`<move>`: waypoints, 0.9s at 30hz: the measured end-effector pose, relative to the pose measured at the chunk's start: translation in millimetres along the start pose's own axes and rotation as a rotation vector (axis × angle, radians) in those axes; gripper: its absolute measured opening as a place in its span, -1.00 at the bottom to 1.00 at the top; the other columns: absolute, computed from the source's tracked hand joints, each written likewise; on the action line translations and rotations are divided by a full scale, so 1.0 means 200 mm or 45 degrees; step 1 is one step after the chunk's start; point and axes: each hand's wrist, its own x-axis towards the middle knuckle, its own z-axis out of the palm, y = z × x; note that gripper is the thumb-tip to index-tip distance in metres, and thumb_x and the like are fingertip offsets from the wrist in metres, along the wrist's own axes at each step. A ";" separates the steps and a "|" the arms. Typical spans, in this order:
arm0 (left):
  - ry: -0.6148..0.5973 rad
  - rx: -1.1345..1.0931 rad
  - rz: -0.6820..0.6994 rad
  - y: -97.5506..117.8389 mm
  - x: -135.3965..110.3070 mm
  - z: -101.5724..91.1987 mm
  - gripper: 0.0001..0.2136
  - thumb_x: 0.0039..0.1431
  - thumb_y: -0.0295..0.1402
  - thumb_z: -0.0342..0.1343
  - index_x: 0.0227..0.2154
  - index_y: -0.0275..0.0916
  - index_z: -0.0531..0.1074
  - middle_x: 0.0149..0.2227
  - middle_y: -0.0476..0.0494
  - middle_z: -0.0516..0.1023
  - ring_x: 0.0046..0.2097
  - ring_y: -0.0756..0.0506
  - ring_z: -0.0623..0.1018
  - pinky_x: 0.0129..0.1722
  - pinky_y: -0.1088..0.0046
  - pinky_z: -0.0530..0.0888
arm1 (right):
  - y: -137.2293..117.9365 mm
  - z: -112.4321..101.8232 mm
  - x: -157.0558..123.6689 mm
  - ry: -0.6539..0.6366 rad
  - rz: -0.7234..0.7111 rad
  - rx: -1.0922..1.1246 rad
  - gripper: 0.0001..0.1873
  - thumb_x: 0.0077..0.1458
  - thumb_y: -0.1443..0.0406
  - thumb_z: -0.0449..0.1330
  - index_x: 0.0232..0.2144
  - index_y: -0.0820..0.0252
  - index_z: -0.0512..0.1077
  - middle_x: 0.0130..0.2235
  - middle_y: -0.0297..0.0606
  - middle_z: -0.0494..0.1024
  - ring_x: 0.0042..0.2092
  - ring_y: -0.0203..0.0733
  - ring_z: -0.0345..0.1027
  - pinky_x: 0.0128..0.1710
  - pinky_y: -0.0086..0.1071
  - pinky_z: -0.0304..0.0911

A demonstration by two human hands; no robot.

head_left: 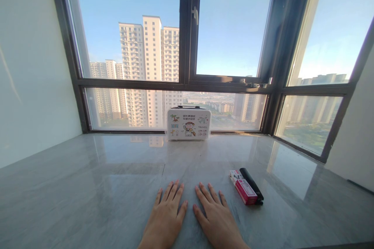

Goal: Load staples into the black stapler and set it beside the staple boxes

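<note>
My left hand [167, 213] and my right hand [213, 213] lie flat, palms down, side by side on the grey marble sill [87, 186], fingers stretched out and holding nothing. Just right of my right hand lies a small red-and-white box [243, 187], with a black oblong object [253, 184] touching its right side. Farther back, against the window, a white carry case [188, 123] with cartoon pictures and a dark handle stands upright.
A large dark-framed window [184, 81] with a white handle [195, 14] closes off the far side, with tower blocks outside. White walls stand to the left [32, 85] and right [359, 132]. The glossy sill reflects the window.
</note>
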 end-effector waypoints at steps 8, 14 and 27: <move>-0.015 -0.007 -0.001 0.01 0.00 -0.01 -0.45 0.41 -0.02 -0.32 0.38 -0.02 0.04 0.43 -0.02 -0.01 0.45 -0.20 -0.02 0.40 -0.09 -0.01 | 0.00 -0.01 0.01 0.002 -0.001 0.000 -0.38 0.34 -0.04 -0.17 0.39 -0.16 0.00 0.43 -0.52 -0.07 0.46 -0.01 -0.32 0.40 0.11 -0.32; -0.020 -0.020 -0.009 0.01 0.00 -0.02 -0.45 0.40 -0.02 -0.31 0.37 -0.02 0.05 0.43 -0.02 0.00 0.45 -0.20 -0.02 0.40 -0.09 -0.02 | 0.00 -0.01 0.00 0.018 -0.006 0.007 -0.38 0.35 -0.03 -0.16 0.39 -0.18 0.01 0.43 -0.53 -0.05 0.46 0.00 -0.31 0.40 0.11 -0.31; -0.030 -0.028 -0.016 0.01 0.00 -0.03 -0.45 0.40 -0.02 -0.31 0.38 -0.02 0.04 0.43 -0.01 0.00 0.45 -0.19 -0.02 0.40 -0.09 -0.02 | 0.00 -0.01 0.00 0.021 -0.014 0.011 -0.39 0.35 -0.04 -0.16 0.38 -0.17 0.03 0.42 -0.53 -0.04 0.45 0.01 -0.30 0.40 0.13 -0.30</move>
